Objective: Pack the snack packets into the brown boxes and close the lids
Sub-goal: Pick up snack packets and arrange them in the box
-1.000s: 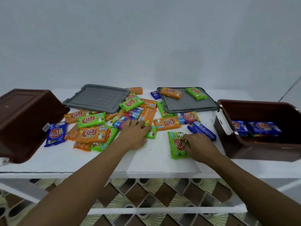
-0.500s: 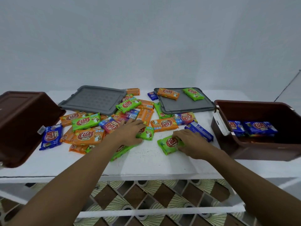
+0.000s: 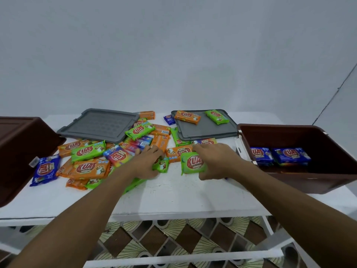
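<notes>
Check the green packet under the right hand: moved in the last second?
Yes. The green packet, gripped by the right hand, has turned and shifted farther back on the table, toward the right grey lid.

White table [image 3: 173,198]: flat top, faint grey scuffs nr the middle, thin dark line along the front edge at L. Under it a white frame w/ a crossbar [image 3: 183,257] running L–R low down and a leg [image 3: 267,225] on the R. Floor [image 3: 154,240] shows thru the frame: patterned tiles, brown diamonds + cream fan shapes, dark round spots. Behind, a plain pale grey-blue wall [image 3: 173,55]. Thin dark line [image 3: 332,97] slants up the wall at far R.
</notes>
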The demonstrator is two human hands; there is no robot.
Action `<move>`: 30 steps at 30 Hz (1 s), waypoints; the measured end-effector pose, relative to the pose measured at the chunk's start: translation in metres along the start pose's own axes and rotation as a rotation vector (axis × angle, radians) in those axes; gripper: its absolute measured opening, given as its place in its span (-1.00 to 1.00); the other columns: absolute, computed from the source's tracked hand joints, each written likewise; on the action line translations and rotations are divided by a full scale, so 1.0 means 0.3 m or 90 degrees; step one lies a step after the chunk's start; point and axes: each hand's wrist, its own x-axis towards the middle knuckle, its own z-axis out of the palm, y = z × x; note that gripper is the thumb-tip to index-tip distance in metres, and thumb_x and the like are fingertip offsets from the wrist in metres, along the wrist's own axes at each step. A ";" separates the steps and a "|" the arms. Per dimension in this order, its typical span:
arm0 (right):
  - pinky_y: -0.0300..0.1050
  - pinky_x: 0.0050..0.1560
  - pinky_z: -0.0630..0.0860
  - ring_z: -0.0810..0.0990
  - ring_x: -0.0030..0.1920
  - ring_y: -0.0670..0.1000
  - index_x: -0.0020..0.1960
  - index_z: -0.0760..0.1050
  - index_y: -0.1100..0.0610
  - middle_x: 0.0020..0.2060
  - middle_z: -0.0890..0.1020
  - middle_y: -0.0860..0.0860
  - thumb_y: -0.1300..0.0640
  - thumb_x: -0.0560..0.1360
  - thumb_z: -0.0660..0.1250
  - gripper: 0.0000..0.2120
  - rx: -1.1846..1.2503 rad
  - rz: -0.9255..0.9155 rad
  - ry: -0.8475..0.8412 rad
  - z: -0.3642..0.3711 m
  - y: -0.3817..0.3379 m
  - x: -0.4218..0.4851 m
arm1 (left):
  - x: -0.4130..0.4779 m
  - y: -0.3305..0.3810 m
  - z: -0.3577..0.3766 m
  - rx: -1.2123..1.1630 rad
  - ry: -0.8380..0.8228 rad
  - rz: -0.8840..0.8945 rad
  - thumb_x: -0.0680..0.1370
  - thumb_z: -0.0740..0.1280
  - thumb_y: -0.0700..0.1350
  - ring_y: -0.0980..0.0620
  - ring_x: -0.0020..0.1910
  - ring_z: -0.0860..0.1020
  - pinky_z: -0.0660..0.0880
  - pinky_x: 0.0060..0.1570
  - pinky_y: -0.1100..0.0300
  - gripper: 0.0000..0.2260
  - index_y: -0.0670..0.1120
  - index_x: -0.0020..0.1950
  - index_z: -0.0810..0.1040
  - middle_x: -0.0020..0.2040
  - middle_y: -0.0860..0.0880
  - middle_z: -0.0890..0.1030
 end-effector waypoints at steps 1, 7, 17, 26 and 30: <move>-0.08 -0.02 0.49 0.54 0.11 0.03 0.44 0.21 0.02 0.23 0.52 0.00 -0.24 0.36 0.39 -0.23 -0.003 0.002 0.003 -0.019 0.013 -0.005 | -0.006 -0.002 0.009 -0.008 0.013 0.000 0.48 0.37 0.04 -0.03 0.33 0.25 0.20 0.23 -0.10 -0.54 0.09 0.33 0.30 0.30 0.05 0.31; -0.10 -0.12 0.47 0.52 -0.01 -0.04 0.32 0.31 -0.06 0.09 0.55 -0.10 -0.20 0.34 0.42 -0.38 0.060 0.014 0.006 -0.130 0.140 -0.063 | -0.018 0.044 0.020 -0.005 0.021 -0.043 0.51 0.35 0.11 0.00 0.43 0.19 0.09 0.37 -0.11 -0.43 0.11 0.47 0.22 0.46 0.05 0.27; -0.01 0.04 0.58 0.56 0.04 -0.02 0.43 0.27 -0.05 0.19 0.57 -0.02 -0.23 0.30 0.48 -0.21 0.244 0.121 0.045 -0.144 0.481 -0.172 | 0.037 0.137 0.011 -0.017 0.011 -0.125 0.55 0.33 0.05 -0.02 0.40 0.29 0.14 0.43 -0.15 -0.54 0.03 0.41 0.32 0.42 -0.01 0.32; -0.04 0.02 0.59 0.56 0.01 -0.05 0.43 0.28 -0.04 0.18 0.57 -0.03 -0.20 0.29 0.50 -0.21 0.291 0.110 0.047 -0.097 0.524 -0.195 | -0.036 0.163 0.058 -0.027 0.089 -0.180 0.52 0.33 0.18 -0.04 0.47 0.23 0.10 0.40 -0.10 -0.39 0.07 0.51 0.20 0.51 0.01 0.26; 0.00 0.07 0.59 0.57 0.05 -0.04 0.44 0.27 -0.05 0.21 0.56 -0.02 -0.21 0.30 0.49 -0.21 0.304 0.097 0.055 -0.087 0.493 -0.185 | -0.054 0.136 0.076 -0.017 0.097 -0.212 0.55 0.27 0.19 -0.04 0.47 0.21 0.10 0.37 -0.13 -0.42 0.07 0.51 0.20 0.49 -0.01 0.27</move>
